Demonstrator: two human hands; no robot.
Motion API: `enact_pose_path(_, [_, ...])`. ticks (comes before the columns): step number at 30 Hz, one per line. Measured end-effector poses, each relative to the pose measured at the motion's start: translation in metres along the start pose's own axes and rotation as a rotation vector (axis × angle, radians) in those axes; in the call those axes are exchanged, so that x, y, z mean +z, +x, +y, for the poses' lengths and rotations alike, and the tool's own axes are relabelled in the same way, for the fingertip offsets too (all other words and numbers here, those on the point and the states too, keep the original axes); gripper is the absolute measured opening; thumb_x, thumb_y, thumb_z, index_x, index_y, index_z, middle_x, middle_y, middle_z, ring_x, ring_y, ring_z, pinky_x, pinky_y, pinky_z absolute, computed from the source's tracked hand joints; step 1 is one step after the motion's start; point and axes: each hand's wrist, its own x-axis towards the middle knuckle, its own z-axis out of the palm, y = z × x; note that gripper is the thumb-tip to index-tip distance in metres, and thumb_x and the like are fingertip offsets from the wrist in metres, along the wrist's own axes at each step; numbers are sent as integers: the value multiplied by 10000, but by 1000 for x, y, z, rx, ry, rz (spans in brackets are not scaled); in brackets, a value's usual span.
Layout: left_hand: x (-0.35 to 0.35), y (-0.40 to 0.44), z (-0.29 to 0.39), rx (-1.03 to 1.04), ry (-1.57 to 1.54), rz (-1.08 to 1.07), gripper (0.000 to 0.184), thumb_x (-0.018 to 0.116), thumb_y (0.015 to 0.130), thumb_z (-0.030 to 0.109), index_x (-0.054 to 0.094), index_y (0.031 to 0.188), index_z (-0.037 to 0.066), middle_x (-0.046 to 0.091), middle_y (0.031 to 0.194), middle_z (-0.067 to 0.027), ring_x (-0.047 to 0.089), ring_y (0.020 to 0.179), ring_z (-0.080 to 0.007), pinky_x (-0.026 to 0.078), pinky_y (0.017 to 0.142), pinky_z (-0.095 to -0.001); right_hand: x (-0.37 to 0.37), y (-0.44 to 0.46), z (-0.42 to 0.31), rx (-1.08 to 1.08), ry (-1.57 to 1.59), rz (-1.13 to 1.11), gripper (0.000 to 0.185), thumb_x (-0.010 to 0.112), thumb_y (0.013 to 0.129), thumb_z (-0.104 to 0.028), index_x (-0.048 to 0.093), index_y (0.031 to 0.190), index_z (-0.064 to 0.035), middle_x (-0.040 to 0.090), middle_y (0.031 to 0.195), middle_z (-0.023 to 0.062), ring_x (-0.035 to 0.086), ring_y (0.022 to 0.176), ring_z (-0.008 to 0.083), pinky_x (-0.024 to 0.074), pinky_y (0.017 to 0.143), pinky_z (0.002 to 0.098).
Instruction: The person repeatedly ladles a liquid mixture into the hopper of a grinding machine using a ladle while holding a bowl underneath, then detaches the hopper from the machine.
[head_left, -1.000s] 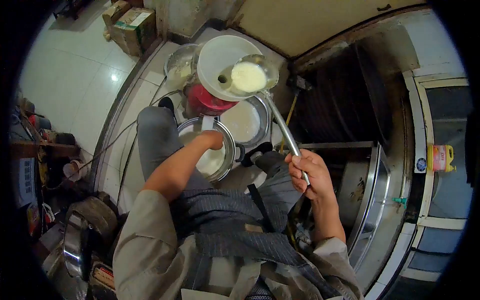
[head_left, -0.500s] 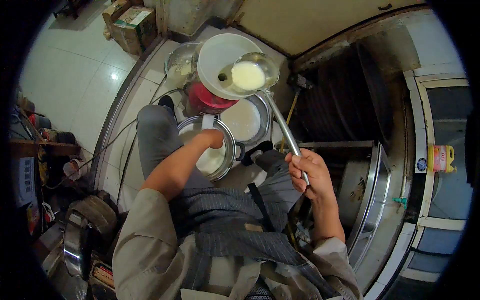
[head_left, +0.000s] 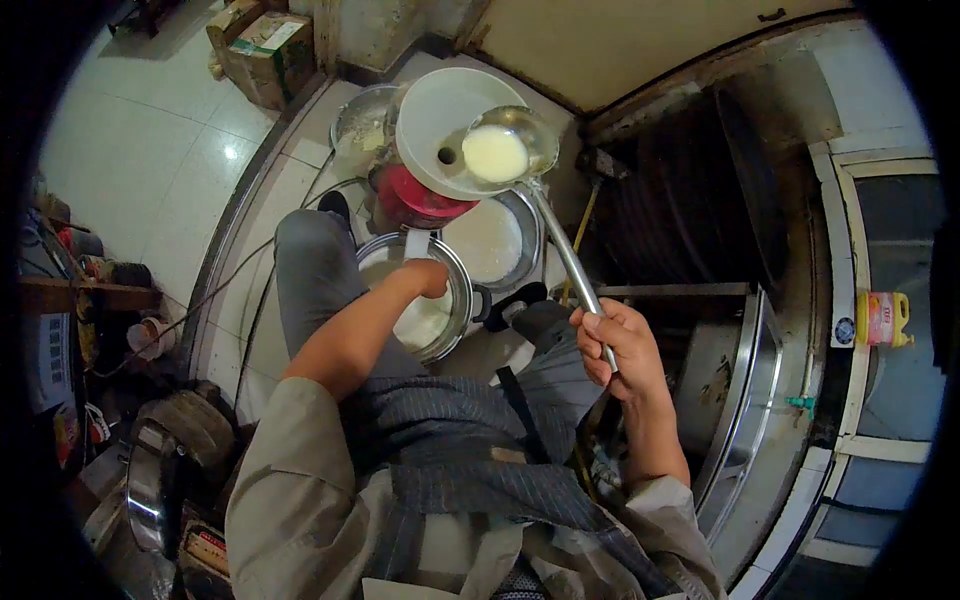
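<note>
At the lower centre, a dark striped apron (head_left: 430, 420) covers the person's lap. The right hand (head_left: 612, 345) is closed about the end of the handle of a ladle (head_left: 564, 248), thumb along the metal. The left hand (head_left: 425, 278) reaches over a steel pot (head_left: 463, 300) between the legs; its fingers curl downward, their tips hidden, so whether they hold anything cannot be told. Pale liquid (head_left: 420, 325) shows in the pot. A white spout (head_left: 417, 243) extends over the pot's far rim from a red machine (head_left: 415, 200). Just beyond the pot, to the right, stands a pan (head_left: 530, 245), also containing pale liquid. Above the machine sits a wide white hopper (head_left: 425, 130) with a dark hole. The ladle's bowl, bearing liquid, lies over the hopper's right side; contact cannot be determined. Beyond, at left, are a bowl (head_left: 347, 112) and, well apart, a box (head_left: 265, 65).
</note>
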Motion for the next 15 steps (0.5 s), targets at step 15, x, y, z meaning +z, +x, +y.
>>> enact_pose_path(15, [-16,-18,11,4,11,-28,348,516,780,146,670,1055,-2,637,1131,-213,627,1046,-336,493,883,-430,3,0,1,-31,-64,31,177,551,904,-132,539,936,42,499,572,36,406,333,75,332,312,208])
